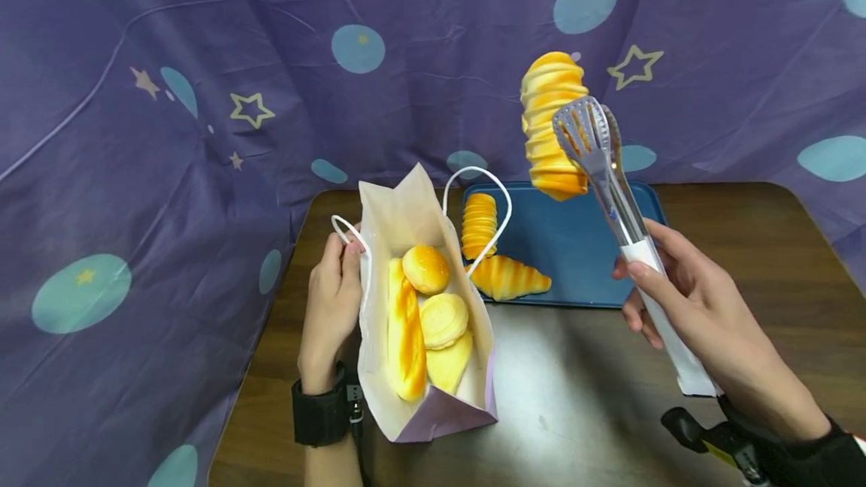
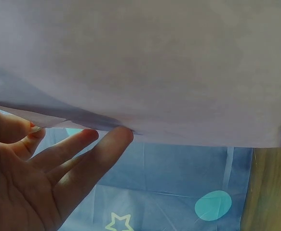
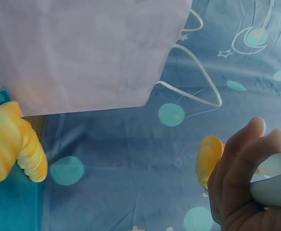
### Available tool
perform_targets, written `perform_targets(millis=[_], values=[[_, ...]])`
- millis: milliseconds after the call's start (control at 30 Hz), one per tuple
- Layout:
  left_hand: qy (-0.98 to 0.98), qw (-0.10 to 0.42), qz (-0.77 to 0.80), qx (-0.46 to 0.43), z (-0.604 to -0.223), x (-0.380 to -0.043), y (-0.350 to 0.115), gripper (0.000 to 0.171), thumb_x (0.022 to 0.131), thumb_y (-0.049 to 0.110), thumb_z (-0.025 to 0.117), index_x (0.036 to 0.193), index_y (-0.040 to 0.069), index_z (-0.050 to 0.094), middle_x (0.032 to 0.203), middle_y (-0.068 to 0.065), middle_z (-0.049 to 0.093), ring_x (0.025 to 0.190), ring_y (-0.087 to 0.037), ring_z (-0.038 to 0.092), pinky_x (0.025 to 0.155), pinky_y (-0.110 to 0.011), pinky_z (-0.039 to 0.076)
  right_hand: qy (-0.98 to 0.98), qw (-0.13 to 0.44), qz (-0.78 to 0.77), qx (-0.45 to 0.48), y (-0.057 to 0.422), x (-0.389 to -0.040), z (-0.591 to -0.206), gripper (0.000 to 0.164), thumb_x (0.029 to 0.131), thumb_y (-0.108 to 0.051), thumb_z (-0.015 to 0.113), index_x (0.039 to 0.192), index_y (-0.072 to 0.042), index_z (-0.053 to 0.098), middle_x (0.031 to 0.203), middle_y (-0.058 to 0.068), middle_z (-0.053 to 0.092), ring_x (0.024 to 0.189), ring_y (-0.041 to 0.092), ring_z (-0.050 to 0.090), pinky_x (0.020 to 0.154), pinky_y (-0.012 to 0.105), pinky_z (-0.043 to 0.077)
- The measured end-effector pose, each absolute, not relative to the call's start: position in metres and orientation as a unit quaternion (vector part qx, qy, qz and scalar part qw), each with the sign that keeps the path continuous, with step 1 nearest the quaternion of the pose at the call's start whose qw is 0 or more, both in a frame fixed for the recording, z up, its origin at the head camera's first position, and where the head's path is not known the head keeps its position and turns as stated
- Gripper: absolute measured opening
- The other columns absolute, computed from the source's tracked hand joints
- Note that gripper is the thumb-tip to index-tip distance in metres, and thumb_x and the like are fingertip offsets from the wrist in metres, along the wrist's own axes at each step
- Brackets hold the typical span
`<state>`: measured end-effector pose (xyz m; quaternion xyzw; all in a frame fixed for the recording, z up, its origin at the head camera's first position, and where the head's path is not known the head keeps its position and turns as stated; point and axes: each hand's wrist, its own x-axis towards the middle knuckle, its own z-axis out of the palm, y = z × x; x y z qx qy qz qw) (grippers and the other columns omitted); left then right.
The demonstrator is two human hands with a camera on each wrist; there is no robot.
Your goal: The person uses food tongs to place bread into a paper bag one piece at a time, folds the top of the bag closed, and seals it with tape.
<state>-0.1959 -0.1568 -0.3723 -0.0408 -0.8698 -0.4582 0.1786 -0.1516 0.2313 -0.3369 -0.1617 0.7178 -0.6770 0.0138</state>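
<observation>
My left hand (image 1: 331, 291) pinches the left rim of a pale purple paper bag (image 1: 449, 415) beside its white handle, and the bag's mouth gapes toward me. Inside it lie a long bread (image 1: 407, 344), a round bun (image 1: 425, 270), a flat round bread (image 1: 443, 321) and a pale yellow piece partly covered by it. My right hand (image 1: 697, 299) grips metal tongs (image 1: 622, 209) by their white handle. Their slotted ends clamp a ridged bread roll (image 1: 546, 126), held upright in the air to the right of the bag.
Behind the bag, a blue tray (image 1: 582, 269) on the wooden table (image 1: 744, 246) holds another ridged roll (image 1: 479, 224) and a croissant (image 1: 510, 279). The bag's right handle (image 1: 504, 209) loops over the tray's left side. A purple patterned curtain (image 1: 433, 119) hangs behind the table.
</observation>
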Motion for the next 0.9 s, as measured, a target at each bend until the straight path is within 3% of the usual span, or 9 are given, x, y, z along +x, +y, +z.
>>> perform_targets(millis=[100, 367, 467, 600, 700, 900], values=[[-0.87, 0.182, -0.456, -0.042, -0.373, -0.198, -0.156, 0.023, 0.104, 0.023, 0.042, 0.105, 0.005, 0.056, 0.133, -0.006, 0.062, 0.108, -0.02, 0.056, 0.091, -0.045, 0.045, 0.702, 0.008, -0.689, -0.178, 0.231, -0.149, -0.333, 0.05, 0.101, 0.007, 0.037, 0.15, -0.003, 0.028, 0.102, 0.009, 0.061, 0.055, 0.023, 0.057, 0.033, 0.039, 0.037], [-0.869, 0.188, -0.456, -0.047, -0.373, -0.204, -0.151, 0.021, 0.104, 0.022, 0.041, 0.102, 0.006, 0.054, 0.132, -0.008, 0.062, 0.113, -0.018, 0.055, 0.095, -0.045, 0.045, 0.709, -0.005, -0.675, -0.207, 0.227, -0.136, -0.318, 0.053, 0.099, 0.012, 0.035, 0.15, 0.0, 0.028, 0.105, 0.009, 0.059, 0.054, 0.021, 0.056, 0.034, 0.036, 0.037], [-0.871, 0.19, -0.451, -0.046, -0.373, -0.206, -0.149, 0.021, 0.104, 0.022, 0.041, 0.103, 0.005, 0.055, 0.125, -0.01, 0.065, 0.105, -0.021, 0.057, 0.089, -0.044, 0.046, 0.73, 0.0, -0.652, -0.206, 0.224, -0.13, -0.312, 0.054, 0.099, 0.013, 0.034, 0.151, -0.002, 0.026, 0.106, 0.007, 0.058, 0.055, 0.019, 0.057, 0.035, 0.035, 0.04], [-0.874, 0.191, -0.444, -0.044, -0.373, -0.209, -0.147, 0.023, 0.105, 0.023, 0.041, 0.104, 0.005, 0.055, 0.113, -0.013, 0.065, 0.094, -0.024, 0.057, 0.08, -0.042, 0.045, 0.703, -0.001, -0.666, -0.249, 0.22, -0.127, -0.31, 0.057, 0.096, 0.02, 0.031, 0.15, 0.004, 0.024, 0.107, 0.009, 0.056, 0.055, 0.018, 0.056, 0.034, 0.032, 0.04], [-0.875, 0.189, -0.443, -0.043, -0.373, -0.211, -0.146, 0.024, 0.105, 0.023, 0.04, 0.104, 0.006, 0.055, 0.112, -0.013, 0.065, 0.092, -0.025, 0.056, 0.078, -0.041, 0.045, 0.666, -0.004, -0.69, -0.285, 0.217, -0.128, -0.313, 0.059, 0.093, 0.025, 0.029, 0.149, 0.009, 0.022, 0.108, 0.011, 0.057, 0.055, 0.018, 0.055, 0.034, 0.03, 0.039], [-0.875, 0.19, -0.443, -0.041, -0.374, -0.216, -0.144, 0.023, 0.105, 0.022, 0.04, 0.104, 0.005, 0.056, 0.115, -0.013, 0.065, 0.094, -0.025, 0.056, 0.08, -0.042, 0.045, 0.664, 0.007, -0.685, -0.3, 0.207, -0.131, -0.318, 0.061, 0.093, 0.026, 0.031, 0.15, 0.009, 0.021, 0.108, 0.009, 0.058, 0.054, 0.017, 0.056, 0.032, 0.027, 0.04]])
